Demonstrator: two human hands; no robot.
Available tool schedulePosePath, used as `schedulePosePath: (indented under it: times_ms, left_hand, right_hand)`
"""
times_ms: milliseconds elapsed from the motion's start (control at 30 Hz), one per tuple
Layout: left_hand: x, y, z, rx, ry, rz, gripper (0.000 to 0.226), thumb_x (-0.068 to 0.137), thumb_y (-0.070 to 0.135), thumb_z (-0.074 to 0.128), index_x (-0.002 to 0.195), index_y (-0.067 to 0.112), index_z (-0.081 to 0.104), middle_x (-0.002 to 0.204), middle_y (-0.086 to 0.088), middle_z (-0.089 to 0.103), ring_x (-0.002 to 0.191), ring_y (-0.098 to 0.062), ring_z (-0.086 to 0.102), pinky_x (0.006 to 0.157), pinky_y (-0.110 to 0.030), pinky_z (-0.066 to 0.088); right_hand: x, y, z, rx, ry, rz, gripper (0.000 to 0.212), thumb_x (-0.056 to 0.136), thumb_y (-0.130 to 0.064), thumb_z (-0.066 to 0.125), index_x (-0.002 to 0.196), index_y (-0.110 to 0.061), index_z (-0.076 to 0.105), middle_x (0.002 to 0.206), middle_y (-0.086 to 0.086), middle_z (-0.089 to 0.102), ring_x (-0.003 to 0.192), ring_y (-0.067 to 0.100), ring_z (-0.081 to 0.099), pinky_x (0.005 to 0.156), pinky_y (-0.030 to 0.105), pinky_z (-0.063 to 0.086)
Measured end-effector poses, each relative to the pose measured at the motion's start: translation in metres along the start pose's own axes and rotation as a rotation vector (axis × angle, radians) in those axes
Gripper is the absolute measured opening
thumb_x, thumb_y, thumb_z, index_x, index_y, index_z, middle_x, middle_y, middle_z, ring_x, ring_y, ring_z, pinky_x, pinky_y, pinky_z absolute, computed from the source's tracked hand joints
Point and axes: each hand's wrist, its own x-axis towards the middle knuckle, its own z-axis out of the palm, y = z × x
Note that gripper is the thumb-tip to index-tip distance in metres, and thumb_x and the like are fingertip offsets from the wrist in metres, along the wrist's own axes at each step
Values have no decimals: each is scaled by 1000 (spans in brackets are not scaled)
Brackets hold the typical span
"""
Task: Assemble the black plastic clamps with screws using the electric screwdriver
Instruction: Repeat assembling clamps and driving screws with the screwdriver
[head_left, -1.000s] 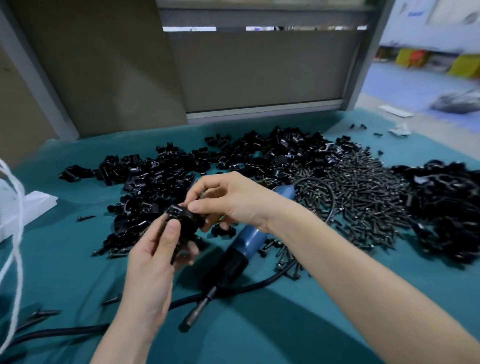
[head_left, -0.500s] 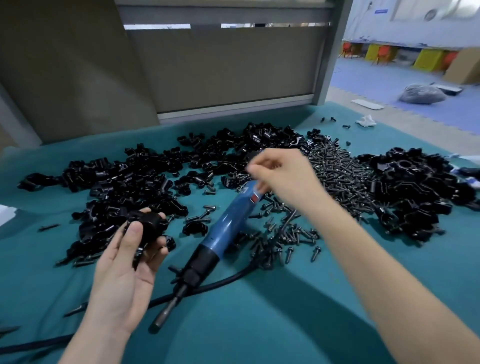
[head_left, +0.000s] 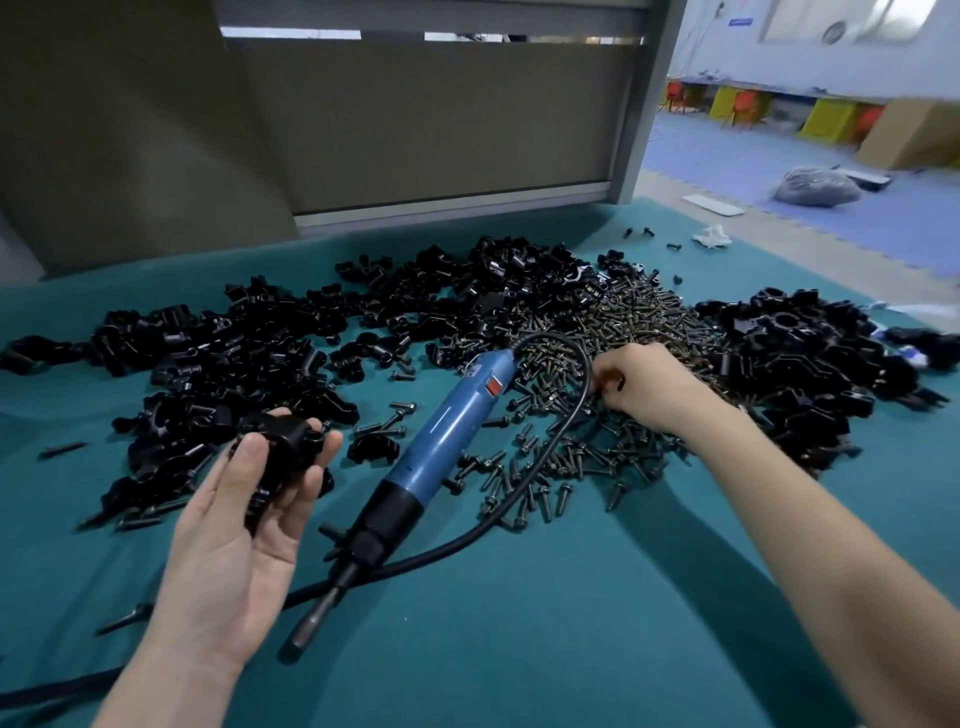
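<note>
Nearest, the left hand (head_left: 244, 525) lies palm up, thumb and curled fingers holding a black moulded plastic clamp (head_left: 288, 447). Just right of those fingers the blue-bodied electric screwdriver (head_left: 447, 436) lies untouched, its long axis running from the near bit away and rightward. Farthest, the right hand (head_left: 644, 387) curls its fingers into the heap of dark metal screws (head_left: 639, 322), just right of the tool's rear end; whether a screw is pinched cannot be told.

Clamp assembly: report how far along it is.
Done: the pile on the right may be finished clamps; I cannot tell. In hand: the left hand holds one clamp, the right hand picks among the screws. Left: driving it with the screwdriver, lying untouched on the cloth, and the heap of loose clamp parts.
</note>
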Motion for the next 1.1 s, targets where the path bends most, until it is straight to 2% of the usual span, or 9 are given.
schedulePosePath:
  times_ms: [100,200,300,367,433,500,700,1000,1100]
  left_hand:
    - [-1,1,0,20,-21,-4,22,81,32,64,86,15,78,106,-10,74,100,-24,71,67,-13,55]
    - [-2,2,2,12,-28,-20,22,83,28,62,85,14,78,107,-10,74,100,-24,71,66,-13,55]
    - [-5,0,7,17,-69,-24,20,81,24,62,85,15,78,106,-12,73,100,-26,71,67,-15,56]
    - [-8,0,10,37,-105,-19,19,75,24,66,86,13,77,105,-13,73,98,-27,71,67,-16,56]
    - [-9,-2,13,80,-127,-13,28,69,25,69,92,9,74,104,-14,74,96,-28,72,68,-17,56]
    - [-9,-3,14,131,-134,-5,31,70,22,67,98,8,70,101,-13,74,94,-26,72,69,-18,56]
    - [-11,-2,12,207,-186,18,24,66,28,73,88,22,78,95,-5,75,91,-16,72,72,-20,55]
    - [-9,1,6,300,-225,49,21,72,26,70,91,31,78,96,0,75,94,-12,71,75,-20,55]
    - [-9,3,6,378,-213,78,21,70,28,71,90,33,77,92,1,75,88,-10,71,73,-18,55]
  right_hand:
    - [6,2,7,18,35,13,29,86,4,61,70,-20,56,71,-2,65,65,8,56,64,21,38]
    - [7,4,12,-32,45,5,14,88,-1,63,79,-12,63,98,5,63,86,18,59,78,29,47]
    - [1,6,3,60,259,47,10,91,-8,63,99,-9,68,111,3,59,92,17,55,92,29,46]
    - [-8,-5,-13,240,447,80,10,91,-10,63,100,-12,67,99,3,67,83,16,60,86,30,50]
    - [-22,-32,-31,419,525,-17,11,87,-10,69,91,-20,66,83,-7,67,77,10,65,80,18,51]
    - [-42,-74,-41,536,440,-221,11,80,-12,74,83,-22,69,76,-16,68,70,-1,65,70,5,47]
    - [-67,-165,-17,600,59,-535,10,79,-6,76,79,-16,75,73,-10,70,70,2,65,70,11,48]
    - [-60,-181,-8,486,78,-589,8,81,-6,75,82,-14,75,81,-4,66,70,7,60,70,9,44]
    - [-61,-185,-8,380,106,-658,6,83,-7,74,86,-11,76,87,-2,62,75,8,58,78,17,46]
